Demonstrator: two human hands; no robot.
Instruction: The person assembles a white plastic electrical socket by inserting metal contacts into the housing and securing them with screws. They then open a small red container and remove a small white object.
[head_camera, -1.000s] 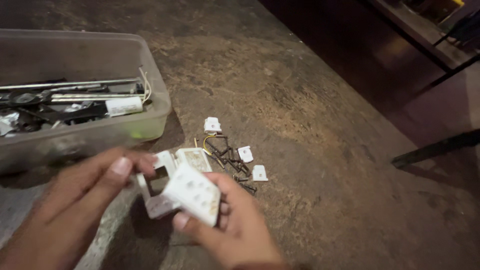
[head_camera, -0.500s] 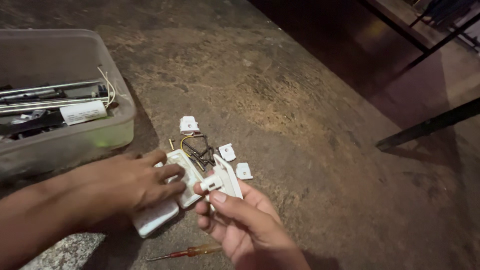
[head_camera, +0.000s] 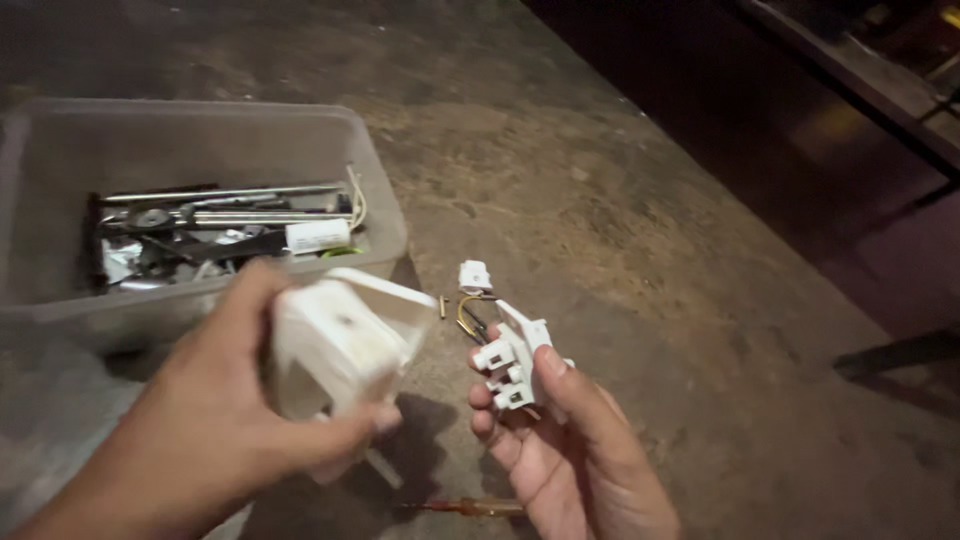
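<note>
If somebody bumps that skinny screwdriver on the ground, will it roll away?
The screwdriver looks thin and round with a see-through orange handle, so a nudge would probably roll it. The concrete floor looks rough and gritty, so it likely wouldn't go far. It lies just below the right hand, so a bump seems possible.

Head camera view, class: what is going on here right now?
A person works over a rough concrete floor with bare hands. The left hand holds a white plastic housing, raised and blurred. The right hand holds a smaller white switch part between thumb and fingers. On the floor between them lie a small white piece and some wires, with a thin screwdriver near the right hand. A clear plastic tub of metal tools sits to the left.
</note>
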